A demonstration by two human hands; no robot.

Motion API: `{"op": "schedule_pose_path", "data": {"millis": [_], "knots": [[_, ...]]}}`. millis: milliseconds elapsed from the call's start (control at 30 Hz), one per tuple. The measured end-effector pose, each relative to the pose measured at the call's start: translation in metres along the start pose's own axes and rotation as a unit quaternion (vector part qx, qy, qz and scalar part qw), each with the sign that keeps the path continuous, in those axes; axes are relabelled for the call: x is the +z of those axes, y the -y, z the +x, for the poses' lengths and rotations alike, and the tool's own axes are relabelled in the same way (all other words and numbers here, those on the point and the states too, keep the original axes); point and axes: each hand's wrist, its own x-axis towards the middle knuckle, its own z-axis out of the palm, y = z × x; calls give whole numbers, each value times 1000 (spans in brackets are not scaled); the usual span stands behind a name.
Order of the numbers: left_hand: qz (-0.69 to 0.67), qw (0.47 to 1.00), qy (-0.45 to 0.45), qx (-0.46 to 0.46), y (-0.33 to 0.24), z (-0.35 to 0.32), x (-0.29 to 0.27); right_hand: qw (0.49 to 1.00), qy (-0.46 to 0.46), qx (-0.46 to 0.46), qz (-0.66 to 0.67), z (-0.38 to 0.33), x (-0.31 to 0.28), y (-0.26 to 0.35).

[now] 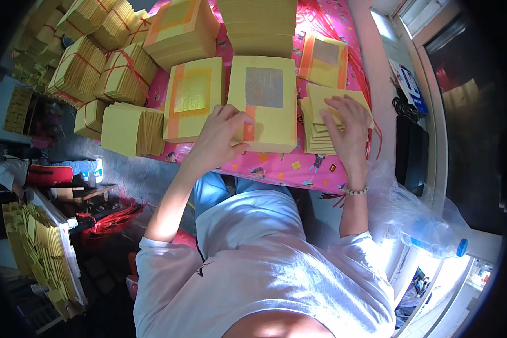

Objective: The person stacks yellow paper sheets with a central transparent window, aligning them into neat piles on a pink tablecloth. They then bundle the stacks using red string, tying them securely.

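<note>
My left hand (222, 135) is at the near left corner of a tall stack of yellow paper (270, 121) with a silver square and an orange strip on top. Its index finger bends over the orange strip and its thumb sits lower at the stack's edge, closed on the paper at the corner. My right hand (349, 127), with a beaded bracelet at the wrist, rests over a low pile of folded yellow paper (318, 138), fingers apart. Left of my left hand stands another yellow stack (194, 96) with a gold square.
Folded yellow papers (124, 127) lean at the table's left, before bundles tied with red string (127, 73). Taller stacks (262, 28) stand behind; red strings (360, 62) hang at right. A pink patterned cloth (298, 169) covers the table. A clear plastic bottle (439, 242) lies lower right. Another person (17, 172) is far left.
</note>
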Motion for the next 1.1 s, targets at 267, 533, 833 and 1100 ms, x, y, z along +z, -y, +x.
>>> {"op": "schedule_pose_path", "data": {"millis": [267,533,833,1100], "knots": [[-23,1000,-7,0,13,-5,7,966,177,-137,128,-5,20,59],[-76,997,18,3,30,-2,2,960,188,-118,168,1,32,58],[-105,994,18,15,34,1,-1,961,191,-93,176,4,31,60],[-95,995,19,29,35,2,-1,962,195,-82,174,5,31,61]]}}
